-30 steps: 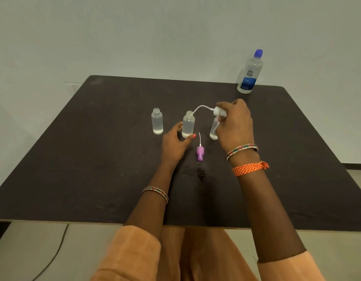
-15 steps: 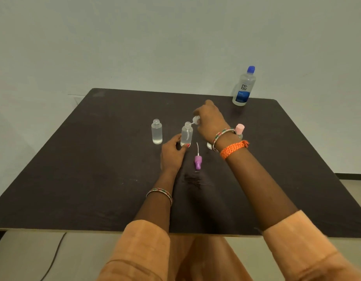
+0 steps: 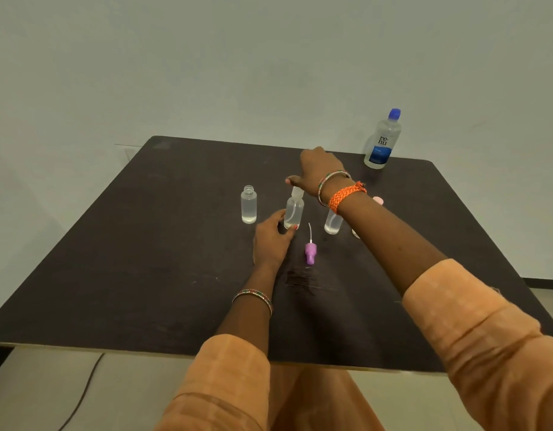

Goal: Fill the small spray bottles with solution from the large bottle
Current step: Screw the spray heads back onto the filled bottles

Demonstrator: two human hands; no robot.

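Note:
Three small clear bottles stand mid-table. The left bottle [image 3: 248, 206] has an open neck. My left hand [image 3: 271, 241] grips the base of the middle bottle [image 3: 294, 213]. A white spray head [image 3: 297, 191] sits on its neck with the tube inside. My right hand [image 3: 318, 169] holds that head from above, fingers hidden. My right forearm partly covers the right bottle [image 3: 332, 224]. The large bottle [image 3: 382, 141], blue-capped, stands at the far right corner, away from both hands.
A purple spray head [image 3: 310, 252] with its tube lies on the dark table [image 3: 144, 259] just right of my left hand. A pink cap [image 3: 378, 200] shows behind my right wrist. A cable [image 3: 82, 393] runs on the floor at lower left.
My right hand carried the white spray head leftward, fed its tube into the middle bottle and lowered the head onto the neck. My left hand stayed on that bottle.

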